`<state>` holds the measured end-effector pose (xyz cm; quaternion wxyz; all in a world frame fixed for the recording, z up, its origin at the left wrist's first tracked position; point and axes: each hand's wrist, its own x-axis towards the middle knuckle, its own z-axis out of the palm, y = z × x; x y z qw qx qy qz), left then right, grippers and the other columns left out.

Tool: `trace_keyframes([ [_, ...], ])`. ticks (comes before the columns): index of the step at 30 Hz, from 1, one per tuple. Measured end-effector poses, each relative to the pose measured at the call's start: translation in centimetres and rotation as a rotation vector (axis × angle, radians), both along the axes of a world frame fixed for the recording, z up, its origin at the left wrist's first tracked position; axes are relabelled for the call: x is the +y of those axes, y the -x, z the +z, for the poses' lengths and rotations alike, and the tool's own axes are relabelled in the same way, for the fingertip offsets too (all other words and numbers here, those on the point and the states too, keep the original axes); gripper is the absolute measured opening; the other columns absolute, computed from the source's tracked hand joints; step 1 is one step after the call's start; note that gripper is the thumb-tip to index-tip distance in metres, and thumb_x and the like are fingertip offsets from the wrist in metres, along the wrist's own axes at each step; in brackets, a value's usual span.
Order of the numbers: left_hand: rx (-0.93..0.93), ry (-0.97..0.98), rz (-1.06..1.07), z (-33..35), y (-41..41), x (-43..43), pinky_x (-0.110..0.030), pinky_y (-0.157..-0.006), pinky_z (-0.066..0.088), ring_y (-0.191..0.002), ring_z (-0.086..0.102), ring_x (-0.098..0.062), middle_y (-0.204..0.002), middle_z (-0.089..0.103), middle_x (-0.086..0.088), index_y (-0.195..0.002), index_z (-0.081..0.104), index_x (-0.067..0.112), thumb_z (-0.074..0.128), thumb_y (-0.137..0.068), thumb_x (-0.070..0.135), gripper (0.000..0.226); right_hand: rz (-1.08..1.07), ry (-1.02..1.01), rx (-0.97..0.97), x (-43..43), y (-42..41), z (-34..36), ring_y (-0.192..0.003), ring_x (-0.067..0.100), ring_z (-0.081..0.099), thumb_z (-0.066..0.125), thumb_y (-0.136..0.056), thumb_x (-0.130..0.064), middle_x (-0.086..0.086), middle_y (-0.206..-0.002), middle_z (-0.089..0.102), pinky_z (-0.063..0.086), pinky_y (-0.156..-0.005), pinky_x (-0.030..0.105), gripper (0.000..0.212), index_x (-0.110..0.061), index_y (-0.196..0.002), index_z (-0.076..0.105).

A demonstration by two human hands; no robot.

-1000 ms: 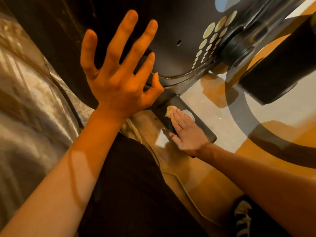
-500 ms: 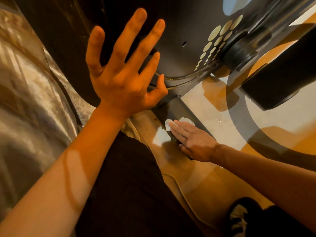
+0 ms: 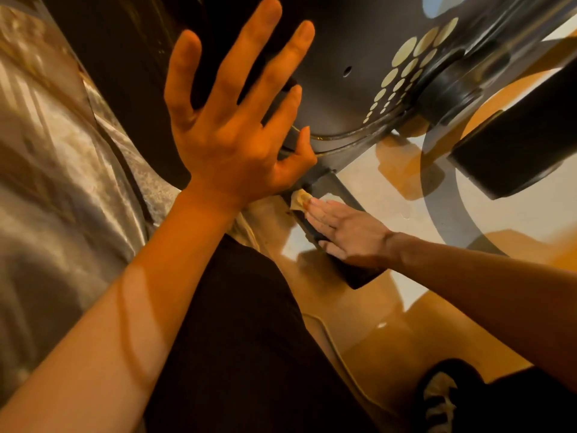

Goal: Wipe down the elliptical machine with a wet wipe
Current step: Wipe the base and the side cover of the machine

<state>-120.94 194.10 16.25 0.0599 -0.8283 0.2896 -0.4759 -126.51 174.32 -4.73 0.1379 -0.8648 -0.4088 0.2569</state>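
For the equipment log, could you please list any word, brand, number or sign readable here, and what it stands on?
None can be read. The elliptical machine bears only a pattern of pale dots and a pale blue patch cut off by the top edge, no letters. The wet wipe under the right hand looks plain.

Wet wipe (image 3: 299, 200) under right hand (image 3: 345, 231) (on elliptical's base bar (image 3: 335, 185)), left hand (image 3: 232, 120) above.

left hand (image 3: 231, 142) spread flat against dark rounded elliptical housing (image 3: 340, 42), frame centre-top | right hand (image 3: 346, 232) pressed with straight fingers on crumpled pale wet wipe (image 3: 299, 200) over black flat base bar (image 3: 340, 264), centre-right | black shoe (image 3: 437, 398) seen lower right
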Motion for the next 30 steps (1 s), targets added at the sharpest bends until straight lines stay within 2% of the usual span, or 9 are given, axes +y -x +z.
trace_keyframes([
  [2, 0.003, -0.004, 0.003, 0.0, 0.0, 0.0, -0.04, -0.126, 0.0, -0.135, 0.05, -0.024, -0.139, 0.067, 0.003, -0.093, 0.08, 0.019, 0.062, -0.087, 0.039, 0.027, 0.011, -0.006, -0.011, 0.1, 1.4, -0.1, -0.159, 0.021, -0.002, -0.007, -0.095, -0.069, 0.005, -0.172, -0.002, 0.009, -0.129, 0.042, 0.082, -0.021, -0.163, -0.005],
  [5, 0.005, 0.009, -0.002, 0.0, 0.1, -0.1, -0.039, -0.126, 0.0, -0.136, 0.051, -0.022, -0.14, 0.067, 0.003, -0.09, 0.08, 0.019, 0.063, -0.086, 0.038, 0.026, 0.13, -0.082, -0.091, -4.5, 6.9, 0.4, -0.153, 0.021, 0.03, 0.038, -0.103, -0.05, 0.001, -0.165, 0.034, 0.036, -0.12, 0.04, 0.062, -0.024, -0.159, 0.035],
  [7, -0.002, 0.021, -0.001, 0.0, 0.1, -0.1, -0.039, -0.126, 0.0, -0.136, 0.051, -0.022, -0.14, 0.067, 0.003, -0.089, 0.08, 0.019, 0.063, -0.086, 0.038, 0.026, 0.287, -0.056, -0.163, -7.1, 8.5, 0.4, -0.152, 0.018, 0.03, 0.045, -0.101, -0.048, 0.001, -0.162, 0.039, 0.03, -0.121, 0.038, 0.059, -0.02, -0.152, 0.049],
  [11, -0.013, 0.019, -0.001, -0.2, 0.1, 0.0, -0.038, -0.126, 0.0, -0.135, 0.05, -0.022, -0.139, 0.067, 0.003, -0.091, 0.08, 0.019, 0.063, -0.087, 0.038, 0.026, 0.233, -0.081, -0.127, -4.1, 3.3, -0.2, -0.147, 0.019, 0.039, 0.034, -0.101, -0.05, 0.003, -0.162, 0.04, 0.038, -0.119, 0.036, 0.064, -0.023, -0.16, 0.034],
  [15, -0.01, 0.011, 0.005, -0.2, -0.2, 0.1, -0.038, -0.125, 0.001, -0.133, 0.05, -0.023, -0.137, 0.069, 0.003, -0.093, 0.081, 0.02, 0.064, -0.089, 0.038, 0.025, 0.126, 0.012, -0.053, 0.0, 0.9, -0.8, -0.158, 0.023, 0.012, 0.001, -0.098, -0.067, 0.002, -0.172, 0.012, 0.014, -0.128, 0.043, 0.081, -0.023, -0.163, 0.019],
  [20, 0.015, 0.02, 0.008, -0.2, 0.2, 0.1, -0.039, -0.126, -0.001, -0.136, 0.05, -0.022, -0.141, 0.066, 0.002, -0.091, 0.08, 0.018, 0.062, -0.088, 0.038, 0.027, 0.35, -0.005, -0.254, -4.9, 8.3, -0.9, -0.152, 0.022, 0.031, 0.033, -0.104, -0.052, 0.004, -0.16, 0.044, 0.004, -0.128, 0.039, 0.058, -0.019, -0.143, 0.061],
  [24, -0.012, 0.022, 0.011, -0.4, 0.0, 0.1, -0.039, -0.126, 0.0, -0.135, 0.05, -0.022, -0.139, 0.067, 0.003, -0.092, 0.08, 0.018, 0.063, -0.087, 0.037, 0.026, 0.275, -0.051, -0.249, -2.8, 3.8, -1.0, -0.146, 0.025, 0.042, 0.045, -0.1, -0.053, 0.004, -0.159, 0.044, 0.025, -0.122, 0.037, 0.059, -0.021, -0.15, 0.052],
  [28, 0.003, 0.02, 0.003, -0.6, -0.3, 0.3, -0.039, -0.124, 0.003, -0.131, 0.05, -0.023, -0.135, 0.07, 0.002, -0.095, 0.081, 0.019, 0.064, -0.09, 0.038, 0.027, 0.15, 0.042, -0.213, 0.7, 0.4, -0.8, -0.157, 0.029, 0.017, 0.021, -0.103, -0.057, 0.007, -0.169, 0.023, 0.006, -0.127, 0.042, 0.069, -0.02, -0.16, 0.033],
  [30, 0.006, 0.021, 0.006, -0.5, -0.1, 0.2, -0.039, -0.126, 0.001, -0.134, 0.05, -0.021, -0.137, 0.068, 0.003, -0.094, 0.081, 0.019, 0.064, -0.089, 0.039, 0.027, 0.144, 0.008, -0.192, -1.0, 3.8, -1.0, -0.157, 0.027, 0.018, 0.034, -0.103, -0.053, 0.004, -0.169, 0.025, 0.015, -0.127, 0.043, 0.061, -0.024, -0.156, 0.042],
])
